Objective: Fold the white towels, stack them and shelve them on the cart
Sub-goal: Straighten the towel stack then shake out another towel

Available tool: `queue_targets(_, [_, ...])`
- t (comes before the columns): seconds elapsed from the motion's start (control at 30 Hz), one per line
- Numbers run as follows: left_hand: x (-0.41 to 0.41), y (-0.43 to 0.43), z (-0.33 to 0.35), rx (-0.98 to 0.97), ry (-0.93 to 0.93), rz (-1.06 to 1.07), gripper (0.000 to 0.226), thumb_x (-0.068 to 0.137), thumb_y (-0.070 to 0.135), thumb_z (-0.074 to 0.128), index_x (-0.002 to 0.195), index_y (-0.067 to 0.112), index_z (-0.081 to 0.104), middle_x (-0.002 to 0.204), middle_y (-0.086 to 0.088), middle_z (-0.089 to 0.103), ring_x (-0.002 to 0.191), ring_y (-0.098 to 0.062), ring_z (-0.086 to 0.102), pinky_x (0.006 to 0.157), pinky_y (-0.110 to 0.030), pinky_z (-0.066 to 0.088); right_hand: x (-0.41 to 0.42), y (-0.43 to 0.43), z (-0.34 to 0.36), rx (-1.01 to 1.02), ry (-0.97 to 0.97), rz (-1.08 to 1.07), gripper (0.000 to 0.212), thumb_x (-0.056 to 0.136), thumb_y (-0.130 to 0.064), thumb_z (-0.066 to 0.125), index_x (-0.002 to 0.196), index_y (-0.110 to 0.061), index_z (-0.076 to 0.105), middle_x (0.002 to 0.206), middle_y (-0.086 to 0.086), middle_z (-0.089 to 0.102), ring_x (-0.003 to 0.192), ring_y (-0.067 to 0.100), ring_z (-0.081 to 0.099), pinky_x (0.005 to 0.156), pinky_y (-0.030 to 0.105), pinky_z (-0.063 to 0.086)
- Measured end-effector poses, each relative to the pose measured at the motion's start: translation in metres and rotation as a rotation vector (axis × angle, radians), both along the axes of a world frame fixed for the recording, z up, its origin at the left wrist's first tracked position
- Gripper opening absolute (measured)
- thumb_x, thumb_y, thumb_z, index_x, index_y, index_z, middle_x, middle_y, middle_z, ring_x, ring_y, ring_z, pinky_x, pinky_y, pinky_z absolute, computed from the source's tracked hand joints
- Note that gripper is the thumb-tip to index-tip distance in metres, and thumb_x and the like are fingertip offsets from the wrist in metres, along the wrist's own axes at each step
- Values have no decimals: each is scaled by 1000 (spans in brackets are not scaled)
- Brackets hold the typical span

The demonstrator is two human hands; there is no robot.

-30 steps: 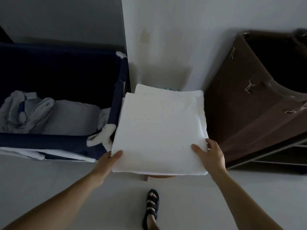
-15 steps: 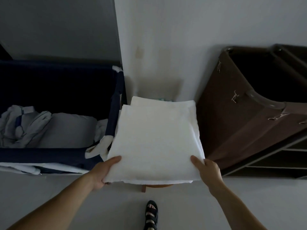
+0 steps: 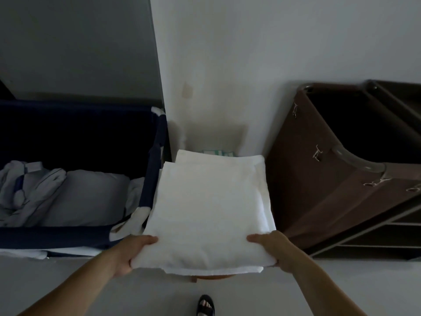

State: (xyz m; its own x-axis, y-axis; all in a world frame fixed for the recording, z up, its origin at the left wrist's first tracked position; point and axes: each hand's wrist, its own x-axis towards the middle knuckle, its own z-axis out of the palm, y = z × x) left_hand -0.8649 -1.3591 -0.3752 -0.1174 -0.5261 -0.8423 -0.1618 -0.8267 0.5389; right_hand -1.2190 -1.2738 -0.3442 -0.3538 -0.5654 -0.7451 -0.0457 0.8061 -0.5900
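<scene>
A stack of folded white towels (image 3: 211, 206) lies in the middle of the view on a small wooden stool whose rim (image 3: 214, 276) shows just under the near edge. My left hand (image 3: 132, 254) grips the stack's near left corner, thumb on top and fingers underneath. At the near right corner my right hand (image 3: 271, 247) grips the same way. The near edge of the stack is raised slightly off the stool. The brown cart (image 3: 330, 179) with its shelves (image 3: 373, 236) stands to the right.
A dark blue laundry bin (image 3: 145, 233) at the left holds crumpled pale linen (image 3: 57, 197). A white wall rises right behind the stool. My sandalled foot (image 3: 206, 305) is on the grey floor below the stack.
Both hands slid from the stack's sides to its near corners and closed round them. The near edge of the stack has come up a little.
</scene>
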Motion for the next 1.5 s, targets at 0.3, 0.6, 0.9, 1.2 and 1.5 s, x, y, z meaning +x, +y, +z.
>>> queue_targets(0.3, [-38,-90,120,-162,4,-93,15,94,2,54,100,-8,65,81,-21,68,71,-29,66,62,-37,58,-30,-78,83,-284,-120,-73,25,79,-7,76,102,1,70,93,21,72,81,36,67,80,46,56])
queue_targets(0.6, [-81,-176,270,-645,262,155,27,98,4,45,91,3,71,79,-7,71,60,-11,70,60,-19,56,-66,-177,217,-909,-119,-223,16,80,-11,77,93,-7,69,99,12,72,89,30,71,80,45,59])
queue_targets(0.9, [-75,-116,120,-470,65,106,24,94,9,60,117,2,64,105,-20,72,86,-30,70,67,-38,62,-61,-97,85,-651,-36,-230,21,79,-11,79,99,-12,73,95,13,75,83,29,72,78,45,59])
queue_targets(1.2, [-54,-63,-51,-315,-291,-48,40,97,30,61,124,1,56,112,-16,68,96,-32,67,91,-46,54,-45,-48,-38,-107,168,-27,44,80,-27,78,116,-9,60,103,7,66,92,27,63,83,39,53])
queue_targets(1.5, [-51,-42,-16,-506,-316,-114,26,102,33,52,114,10,55,105,-3,64,93,-18,61,74,-29,47,-41,-46,3,-227,213,-83,14,82,-23,70,90,-19,58,91,2,62,86,26,61,84,44,54])
